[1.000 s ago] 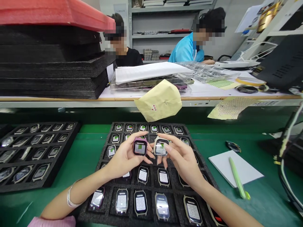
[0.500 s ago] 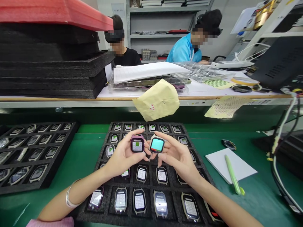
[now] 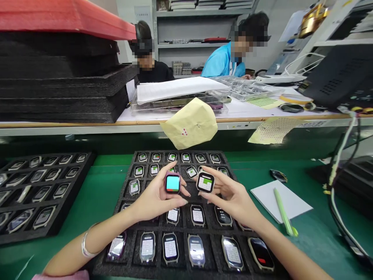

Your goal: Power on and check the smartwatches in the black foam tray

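Note:
Above a black foam tray (image 3: 186,233), my left hand (image 3: 155,198) is closed around a purple smartwatch body (image 3: 173,183) without a strap. Its lit screen is cyan with a red and green strip at the bottom. My right hand (image 3: 230,194) grips a pale-cased smartwatch body (image 3: 205,182) whose screen shows a white list with a green block. The two watches are held apart, screens facing me. Several more watches lie in the tray's compartments, many with lit screens, such as a pale watch (image 3: 198,216) just below my hands. My hands hide some compartments.
Another foam tray of watches (image 3: 43,194) sits at the left. On the right lie a white pad (image 3: 262,196), a green pen (image 3: 282,214) and a dark watch (image 3: 278,175). Black foam trays (image 3: 58,93) are stacked on the shelf. Cables (image 3: 335,175) hang at right. Two people sit behind.
My hands have moved apart, with the right watch shifting rightwards. The purple watch's screen went from a list with green to cyan; the pale watch's went from cyan to a list with green.

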Demonstrator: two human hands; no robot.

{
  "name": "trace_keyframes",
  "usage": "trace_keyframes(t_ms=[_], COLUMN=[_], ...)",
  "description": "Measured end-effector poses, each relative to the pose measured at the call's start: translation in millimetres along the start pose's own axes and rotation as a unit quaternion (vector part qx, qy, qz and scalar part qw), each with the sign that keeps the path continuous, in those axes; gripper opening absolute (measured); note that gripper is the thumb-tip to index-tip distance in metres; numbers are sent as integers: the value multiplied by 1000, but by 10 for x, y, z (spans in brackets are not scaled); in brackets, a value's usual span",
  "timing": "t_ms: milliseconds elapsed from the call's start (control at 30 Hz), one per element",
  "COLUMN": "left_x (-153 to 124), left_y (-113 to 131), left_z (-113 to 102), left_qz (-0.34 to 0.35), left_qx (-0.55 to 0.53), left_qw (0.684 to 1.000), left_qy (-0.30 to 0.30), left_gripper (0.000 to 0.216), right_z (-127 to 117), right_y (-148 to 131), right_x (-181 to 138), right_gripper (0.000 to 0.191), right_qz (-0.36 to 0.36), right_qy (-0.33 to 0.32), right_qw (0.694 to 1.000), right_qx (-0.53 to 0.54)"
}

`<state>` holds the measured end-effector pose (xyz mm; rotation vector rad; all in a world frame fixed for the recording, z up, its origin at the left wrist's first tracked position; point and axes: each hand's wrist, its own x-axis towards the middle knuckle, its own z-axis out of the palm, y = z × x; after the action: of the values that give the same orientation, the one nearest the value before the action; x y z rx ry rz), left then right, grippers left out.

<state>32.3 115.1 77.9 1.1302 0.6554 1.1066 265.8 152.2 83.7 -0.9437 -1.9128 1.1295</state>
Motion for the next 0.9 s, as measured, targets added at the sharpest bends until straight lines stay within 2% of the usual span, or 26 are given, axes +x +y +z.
trace_keyframes(t_ms=[100, 167, 233, 300, 433, 533, 700, 900], left_x=[56, 141, 250, 357, 488, 515, 546, 575], left_y=[-96, -182, -281, -380, -516, -554, -604, -649], left_z=[-1, 0, 7, 19, 36, 30, 11, -5], left_qz=[-25, -26, -8, 4, -43, -59, -66, -68], left_qx=[40, 135, 254, 302, 154, 79, 66, 75], left_qw=[999, 989, 965, 952, 986, 994, 995, 995], left_qy=[-25, -47, -59, -56, -50, -43, -15, -12], left_gripper=[75, 61, 50, 45, 54, 58, 49, 52], right_z=[-256, -369, -419, -425, -409, -411, -448, -620], right_y=[259, 422, 553, 644, 738, 781, 783, 785], right_x=[-26, -20, -9, -6, -27, -41, -45, -187], right_gripper=[49, 45, 43, 44, 47, 46, 57, 51], right_qz=[-45, -79, -99, -98, -96, -100, -88, -64], right_qy=[-9, -49, -82, -101, -106, -94, -96, -37], right_qw=[982, 964, 945, 930, 923, 925, 926, 943], right_qx=[-184, -250, -301, -340, -356, -354, -355, -325])
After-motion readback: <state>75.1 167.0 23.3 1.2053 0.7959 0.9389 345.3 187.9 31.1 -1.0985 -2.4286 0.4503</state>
